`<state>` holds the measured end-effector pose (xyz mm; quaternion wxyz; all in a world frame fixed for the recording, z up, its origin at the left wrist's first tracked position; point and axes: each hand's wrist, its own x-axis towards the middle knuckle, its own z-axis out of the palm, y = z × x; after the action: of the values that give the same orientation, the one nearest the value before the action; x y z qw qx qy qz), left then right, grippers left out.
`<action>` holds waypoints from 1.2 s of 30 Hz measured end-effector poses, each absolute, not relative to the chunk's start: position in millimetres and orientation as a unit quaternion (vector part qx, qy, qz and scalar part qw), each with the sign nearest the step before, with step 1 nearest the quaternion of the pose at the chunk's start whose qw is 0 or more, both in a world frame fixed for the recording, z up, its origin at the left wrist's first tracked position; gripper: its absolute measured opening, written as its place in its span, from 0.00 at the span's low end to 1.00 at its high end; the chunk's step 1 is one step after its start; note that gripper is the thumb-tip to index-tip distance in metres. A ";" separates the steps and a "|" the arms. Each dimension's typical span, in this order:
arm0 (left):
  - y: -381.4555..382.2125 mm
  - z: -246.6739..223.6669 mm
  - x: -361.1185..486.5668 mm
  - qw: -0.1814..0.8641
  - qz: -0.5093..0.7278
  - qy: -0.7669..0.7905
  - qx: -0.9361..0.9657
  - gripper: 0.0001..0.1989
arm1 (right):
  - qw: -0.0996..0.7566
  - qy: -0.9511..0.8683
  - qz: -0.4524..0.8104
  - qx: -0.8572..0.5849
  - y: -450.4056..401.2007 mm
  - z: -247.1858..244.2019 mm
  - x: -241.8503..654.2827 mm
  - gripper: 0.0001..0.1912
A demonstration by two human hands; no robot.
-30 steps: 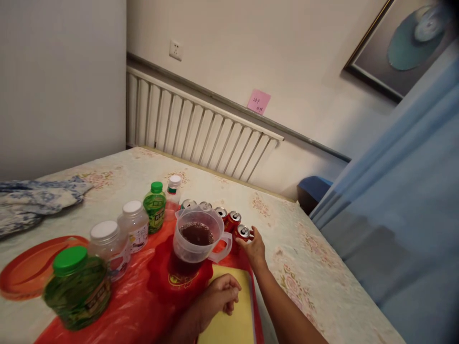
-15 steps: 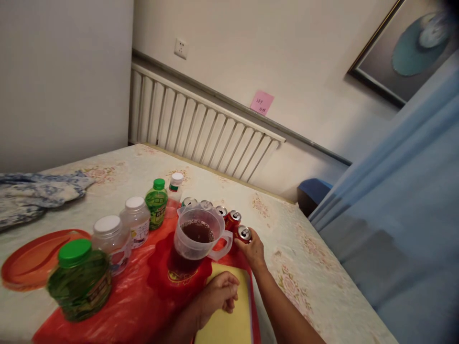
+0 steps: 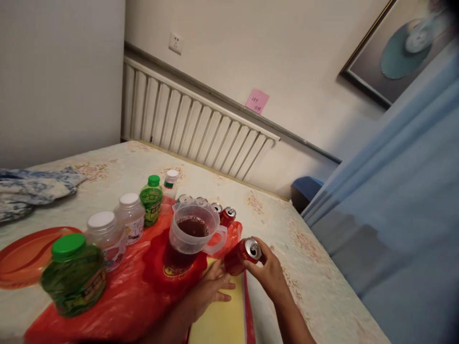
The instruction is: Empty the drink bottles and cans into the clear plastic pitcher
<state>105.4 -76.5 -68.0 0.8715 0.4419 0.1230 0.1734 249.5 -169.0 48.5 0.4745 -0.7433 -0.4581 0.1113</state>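
A red can (image 3: 236, 258) with an opened top is gripped by my right hand (image 3: 267, 270), tilted above the edge of a yellow sheet (image 3: 222, 320). My left hand (image 3: 213, 289) is beside the can's lower end, fingers spread over the yellow sheet. Left of the can stands a clear plastic pitcher (image 3: 188, 243) of dark liquid, its handle toward the can. Behind the pitcher's handle are another red can (image 3: 227, 216) and several more cans, partly hidden by the pitcher.
Left on red plastic (image 3: 132, 296) stand a big green-lidded bottle (image 3: 73, 277), two white-lidded jars (image 3: 105, 239), a small green bottle (image 3: 151, 200) and a clear bottle (image 3: 169, 188). An orange lid (image 3: 25, 258) and patterned cloth (image 3: 39, 188) lie farther left. A blue curtain (image 3: 394, 167) hangs right.
My right hand has lifted the end can off the row and brought it nearer, tilting it. My left hand's fingers have opened and spread toward the can.
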 end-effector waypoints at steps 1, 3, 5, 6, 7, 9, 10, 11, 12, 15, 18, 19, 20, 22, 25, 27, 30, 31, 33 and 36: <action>-76.5 -65.4 103.2 0.878 0.172 0.098 0.435 0.35 | 0.477 -0.455 0.117 -0.743 -174.8 48.4 246.6 0.35; -76.6 -60.5 99.3 0.893 0.171 0.041 0.414 0.33 | 0.481 -0.450 0.125 -0.742 -185.1 47.0 240.7 0.35; -76.8 -56.8 96.7 0.906 0.163 -0.008 0.391 0.30 | 0.484 -0.451 0.131 -0.739 -192.9 45.8 234.8 0.36; -76.9 -55.4 95.8 0.911 0.155 -0.024 0.381 0.30 | 0.484 -0.452 0.135 -0.737 -195.9 45.8 232.1 0.36; -76.9 -54.3 95.2 0.916 0.149 -0.033 0.371 0.30 | 0.484 -0.453 0.140 -0.736 -198.2 46.1 229.7 0.36; -76.9 -52.6 94.2 0.924 0.139 -0.039 0.355 0.30 | 0.485 -0.454 0.153 -0.732 -201.4 47.8 225.8 0.37; -76.9 -51.9 93.7 0.926 0.136 -0.039 0.349 0.30 | 0.486 -0.455 0.160 -0.729 -202.4 48.7 224.3 0.37; -76.9 -51.3 93.4 0.928 0.134 -0.040 0.345 0.30 | 0.488 -0.456 0.164 -0.726 -203.0 49.4 222.9 0.37; -77.0 -50.8 93.0 0.929 0.132 -0.040 0.342 0.30 | 0.490 -0.457 0.165 -0.724 -203.3 49.8 221.6 0.37; -77.6 -50.0 92.5 0.932 0.132 -0.043 0.336 0.30 | 0.499 -0.449 0.132 -0.729 -203.4 49.0 216.6 0.39; -78.0 -50.2 92.1 0.934 0.134 -0.043 0.330 0.29 | 0.502 -0.450 0.061 -0.736 -203.6 47.4 208.5 0.39; -78.0 -50.4 91.8 0.934 0.135 -0.042 0.328 0.29 | 0.497 -0.458 0.041 -0.736 -203.9 47.2 205.4 0.38; -78.0 -50.5 91.5 0.935 0.136 -0.043 0.326 0.28 | 0.491 -0.467 0.026 -0.735 -204.4 47.2 202.5 0.37; -77.8 -50.6 90.6 0.936 0.137 -0.046 0.320 0.28 | 0.481 -0.484 0.005 -0.731 -205.7 47.4 197.7 0.35; -77.9 -50.5 89.3 0.940 0.133 -0.052 0.308 0.26 | 0.474 -0.497 -0.021 -0.726 -207.9 47.9 194.1 0.32; -78.2 -50.3 88.8 0.943 0.131 -0.055 0.301 0.26 | 0.470 -0.507 -0.034 -0.722 -208.8 48.2 193.4 0.31; -78.4 -50.2 88.8 0.943 0.130 -0.058 0.299 0.25 | 0.464 -0.518 -0.039 -0.718 -209.0 49.4 192.4 0.28; -78.2 -50.3 88.8 0.943 0.132 -0.058 0.301 0.26 | 0.464 -0.519 -0.040 -0.717 -208.8 50.0 192.0 0.27; -77.7 -50.5 88.4 0.940 0.136 -0.056 0.308 0.27 | 0.466 -0.518 -0.037 -0.716 -208.6 51.6 191.3 0.27; -76.5 -50.4 87.0 0.930 0.136 -0.051 0.337 0.28 | 0.475 -0.515 -0.007 -0.713 -209.2 54.6 192.2 0.27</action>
<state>87.0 -76.5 -50.4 0.9301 0.3373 -0.0515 0.1362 192.2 -209.2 54.6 0.4748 -0.7133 -0.5154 -0.0067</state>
